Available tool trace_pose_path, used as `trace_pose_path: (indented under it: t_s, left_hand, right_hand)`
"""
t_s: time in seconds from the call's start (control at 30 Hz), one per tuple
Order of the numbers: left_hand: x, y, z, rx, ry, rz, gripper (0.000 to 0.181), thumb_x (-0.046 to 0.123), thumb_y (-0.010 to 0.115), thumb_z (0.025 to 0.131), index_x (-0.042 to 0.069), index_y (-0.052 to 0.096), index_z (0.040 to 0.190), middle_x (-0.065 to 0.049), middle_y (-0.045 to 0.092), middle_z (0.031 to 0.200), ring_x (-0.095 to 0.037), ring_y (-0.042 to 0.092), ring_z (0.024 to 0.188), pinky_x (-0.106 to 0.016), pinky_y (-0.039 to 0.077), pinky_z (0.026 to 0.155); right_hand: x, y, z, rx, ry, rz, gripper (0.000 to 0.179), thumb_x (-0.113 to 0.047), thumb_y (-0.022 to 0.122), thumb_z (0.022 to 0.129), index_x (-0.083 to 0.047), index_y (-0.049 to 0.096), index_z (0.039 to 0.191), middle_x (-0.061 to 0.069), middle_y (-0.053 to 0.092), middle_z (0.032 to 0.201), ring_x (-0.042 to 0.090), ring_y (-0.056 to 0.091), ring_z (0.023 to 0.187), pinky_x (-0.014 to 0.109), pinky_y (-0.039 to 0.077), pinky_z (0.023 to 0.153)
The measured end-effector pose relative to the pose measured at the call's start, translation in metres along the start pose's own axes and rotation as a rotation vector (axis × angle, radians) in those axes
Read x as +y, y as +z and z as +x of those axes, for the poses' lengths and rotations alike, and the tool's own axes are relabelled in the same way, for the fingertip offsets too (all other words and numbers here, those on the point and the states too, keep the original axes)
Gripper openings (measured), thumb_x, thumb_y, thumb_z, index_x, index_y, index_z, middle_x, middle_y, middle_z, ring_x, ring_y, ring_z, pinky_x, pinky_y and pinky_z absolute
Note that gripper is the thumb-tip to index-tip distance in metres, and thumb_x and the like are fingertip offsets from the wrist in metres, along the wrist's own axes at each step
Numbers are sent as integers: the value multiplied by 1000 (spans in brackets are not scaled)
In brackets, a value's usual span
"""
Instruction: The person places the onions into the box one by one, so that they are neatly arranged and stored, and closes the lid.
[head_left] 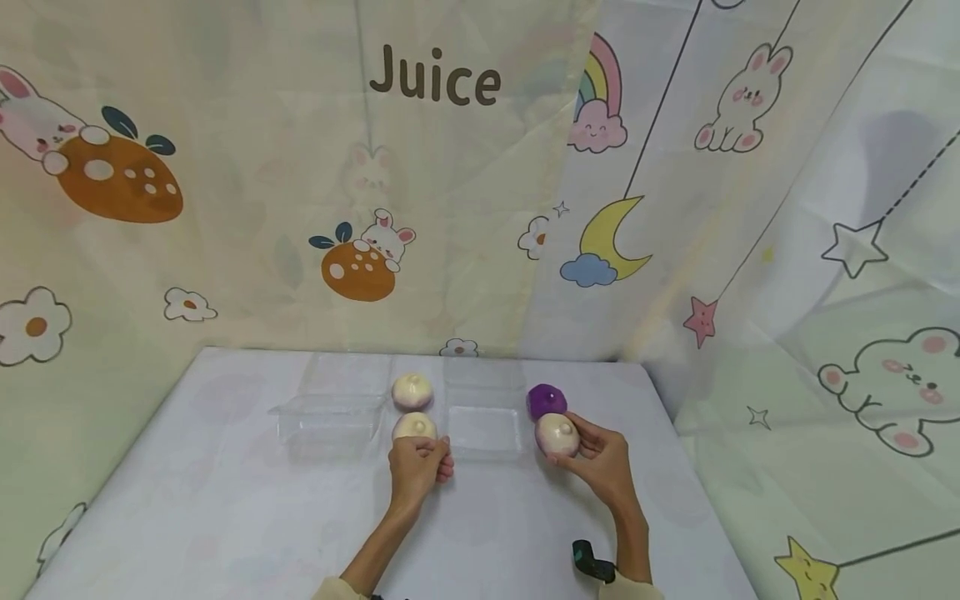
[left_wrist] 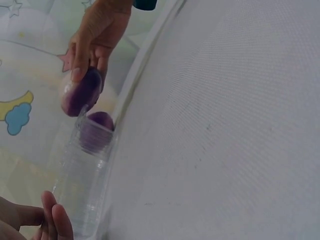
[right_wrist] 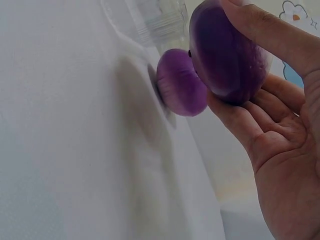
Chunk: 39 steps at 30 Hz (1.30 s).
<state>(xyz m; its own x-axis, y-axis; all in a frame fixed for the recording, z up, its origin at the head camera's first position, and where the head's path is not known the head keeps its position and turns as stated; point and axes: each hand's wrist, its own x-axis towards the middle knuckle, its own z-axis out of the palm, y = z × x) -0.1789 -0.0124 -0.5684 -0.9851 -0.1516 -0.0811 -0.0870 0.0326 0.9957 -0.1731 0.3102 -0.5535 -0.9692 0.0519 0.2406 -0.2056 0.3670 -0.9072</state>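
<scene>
My right hand (head_left: 603,462) pinches a round toy vegetable (head_left: 557,436), cream with a nub on one side and purple on the other (right_wrist: 227,55). Its thumb and fingers lie on opposite sides of it. Just behind is a purple toy vegetable (head_left: 546,402), resting on the table right of a clear plastic box (head_left: 483,454). Left of that box, my left hand (head_left: 420,471) has curled fingers and is in front of a cream-topped toy vegetable (head_left: 415,425). Whether it holds anything is unclear. A similar toy vegetable (head_left: 412,392) is directly behind that one.
A second clear plastic box (head_left: 330,425) stands at the left of the white table (head_left: 247,517). Both boxes have their lids raised at the back. Printed curtains (head_left: 450,183) enclose the table's back and sides. A dark device (head_left: 592,562) is beside my right wrist.
</scene>
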Motion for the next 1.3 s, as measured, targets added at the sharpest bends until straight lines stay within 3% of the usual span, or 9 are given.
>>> trace_pose_path:
  t_s: [0.5,0.8,1.3]
  left_hand:
    - [2,0,4,-8,22,3,26,9,75,102,-7,76,81,-10,75,64,-12,71,51,-27,64,50]
    - [1,-1,4,-4,0,9,26,9,75,102,-6,77,81,-9,75,64,-12,71,52,-26,64,51]
    - [-1,-1,1,-10,4,-4,26,8,76,101,-8,76,82,-15,76,67,-10,70,51,-25,64,51]
  right_hand:
    - [-9,7,10,-25,-30,13,78,-11,102,75,-3,69,145,22,68,147,38,66,135,29,63,100]
    - [-15,15,13,-37,-45,4,79,-12,102,75,-1,68,145,22,69,146,40,68,135,33,63,102]
    - [-23,32,13,-64,-72,47,77,-9,102,73,0,70,142,19,72,142,35,68,134,30,62,102]
